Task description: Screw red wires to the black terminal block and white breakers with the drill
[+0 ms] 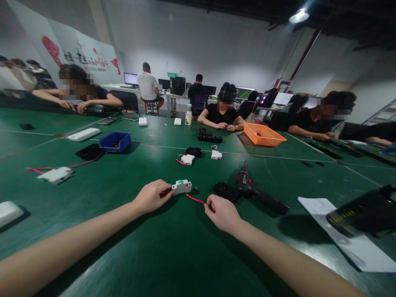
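Close to the middle of the green table, my left hand (155, 196) is closed on the left end of a white circuit breaker (182, 187) with a green switch. A bit of dark red wire shows by those fingers. My right hand (223, 211) pinches a red wire (196, 199), whose other end reaches the breaker's lower edge; whether it sits in the terminal I cannot tell. A small metal screw-like piece (195, 188) lies just right of the breaker. Beyond my right hand rests a black electric screwdriver (247, 183) with red details.
Other white breakers (57, 175) lie at left and ahead, some with red wires. A blue bin (115, 142) and an orange basket (264, 135) stand farther back. At right, a black cylindrical object (361, 212) lies on white paper (365, 251). Several people sit around the room.
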Demonstrator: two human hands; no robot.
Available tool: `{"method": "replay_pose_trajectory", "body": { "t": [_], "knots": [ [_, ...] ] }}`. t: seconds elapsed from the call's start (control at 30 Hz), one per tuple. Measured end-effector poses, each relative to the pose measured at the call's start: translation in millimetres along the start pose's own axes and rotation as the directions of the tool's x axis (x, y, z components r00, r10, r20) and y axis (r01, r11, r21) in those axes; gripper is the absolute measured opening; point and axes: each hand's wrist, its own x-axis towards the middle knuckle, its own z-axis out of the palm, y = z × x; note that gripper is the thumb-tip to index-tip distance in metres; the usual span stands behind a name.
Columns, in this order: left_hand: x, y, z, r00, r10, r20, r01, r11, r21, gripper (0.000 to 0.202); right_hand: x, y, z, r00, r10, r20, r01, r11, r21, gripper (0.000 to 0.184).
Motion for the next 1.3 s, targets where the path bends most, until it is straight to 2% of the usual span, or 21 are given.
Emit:
{"method": "replay_pose_trajectory", "body": {
  "t": [0.27,0.63,0.73,0.83,0.97,1.3],
  "knots": [
    [0,1,-2.3,1.0,-0.007,0.005,0.007,1.0,-0.02,0.027,-2,4,1,0.999,0.054,0.0,-0.054,0.998,0.015,0.012],
    [-1,0,-2.4,1.0,-0.004,-0.005,0.003,1.0,-0.03,0.027,-4,3,-4,0.994,0.108,-0.001,-0.107,0.99,-0.096,0.017],
    [-1,0,-3.0,1.0,0.015,0.013,-0.014,0.999,-0.039,0.026,-5,3,-8,0.997,0.067,0.039,-0.064,0.995,-0.083,0.018],
    [-1,1,-4.2,0.998,0.057,0.039,-0.054,0.997,-0.058,0.025,-7,6,-11,0.996,-0.024,0.089,0.029,0.998,-0.051,0.019],
    [-1,3,-5.8,0.994,0.102,0.045,-0.097,0.991,-0.092,0.024,-10,9,-12,0.988,-0.123,0.097,0.127,0.991,-0.033,0.02],
    [-2,6,-7.5,0.993,0.101,0.061,-0.095,0.991,-0.094,0.022,-9,10,-8,0.99,-0.12,0.077,0.122,0.992,-0.02,0.025]
  ]
}}
